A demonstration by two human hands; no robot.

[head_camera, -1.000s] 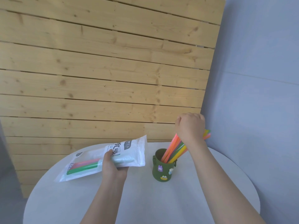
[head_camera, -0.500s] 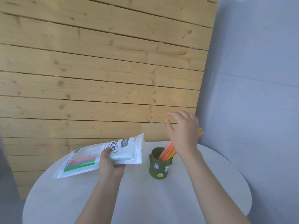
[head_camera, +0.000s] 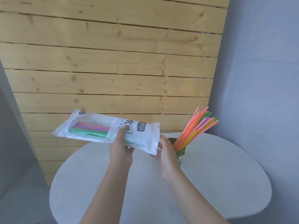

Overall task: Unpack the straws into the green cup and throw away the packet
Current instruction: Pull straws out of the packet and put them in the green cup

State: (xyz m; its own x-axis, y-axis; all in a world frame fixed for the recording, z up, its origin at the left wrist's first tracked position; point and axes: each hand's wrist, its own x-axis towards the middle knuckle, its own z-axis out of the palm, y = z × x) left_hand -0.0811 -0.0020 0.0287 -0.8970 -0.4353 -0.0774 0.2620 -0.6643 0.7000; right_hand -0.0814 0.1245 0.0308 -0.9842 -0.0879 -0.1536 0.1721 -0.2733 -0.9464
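My left hand (head_camera: pixel 121 148) grips a clear plastic straw packet (head_camera: pixel 97 128) from below, held in the air above the round white table (head_camera: pixel 218 183). Green, purple and pink straws (head_camera: pixel 90 129) still lie inside it. My right hand (head_camera: pixel 166 152) is at the packet's open right end, fingers spread, touching the plastic edge. Behind that hand stands the green cup (head_camera: pixel 182 151), mostly hidden. A bunch of coloured straws (head_camera: pixel 195 128) leans out of it to the upper right.
A wooden plank wall (head_camera: pixel 113 62) rises behind the table. Grey panels stand at the right (head_camera: pixel 258 78) and the left (head_camera: pixel 16 126). The table's far edge lies close to the wall.
My right hand let go of the straws in the cup and moved left to the packet's open end. My left hand lifted the packet higher. The camera view shifted.
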